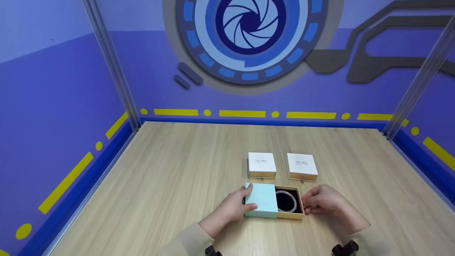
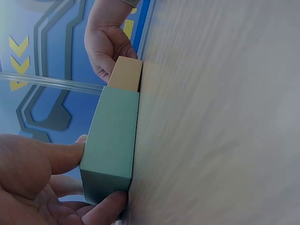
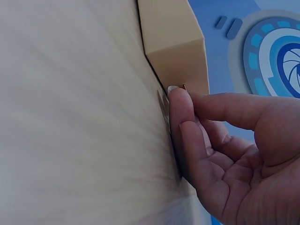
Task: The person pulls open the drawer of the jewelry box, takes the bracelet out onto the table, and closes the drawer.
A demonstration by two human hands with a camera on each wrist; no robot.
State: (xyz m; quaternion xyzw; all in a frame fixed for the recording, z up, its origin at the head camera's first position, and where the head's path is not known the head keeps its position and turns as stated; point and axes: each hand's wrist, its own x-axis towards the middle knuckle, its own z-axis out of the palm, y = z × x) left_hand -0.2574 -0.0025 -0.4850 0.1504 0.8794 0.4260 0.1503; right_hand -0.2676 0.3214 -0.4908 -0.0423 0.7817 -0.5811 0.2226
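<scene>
A small drawer-style box lies on the table, its pale blue sleeve [image 1: 262, 199] partly off the tan drawer [image 1: 289, 215]. Inside the drawer, a pale ring-shaped bangle [image 1: 294, 203] shows against dark lining, its left part hidden by the sleeve. My left hand [image 1: 233, 206] grips the sleeve's left end, thumb on top; in the left wrist view, fingers curl round the sleeve's end [image 2: 105, 180]. At the opposite end my right hand [image 1: 323, 200] pinches the drawer's end face with thumb and forefinger. The right wrist view shows these fingertips at a small brownish tab on the drawer end [image 3: 180, 65].
Two white-topped boxes with gold-coloured sides stand behind the blue one, a left box [image 1: 261, 164] and a right box [image 1: 301, 165]. They sit side by side with a gap between. Blue printed panels [image 1: 227, 96] enclose the wooden table [image 1: 185, 160] at the back and sides.
</scene>
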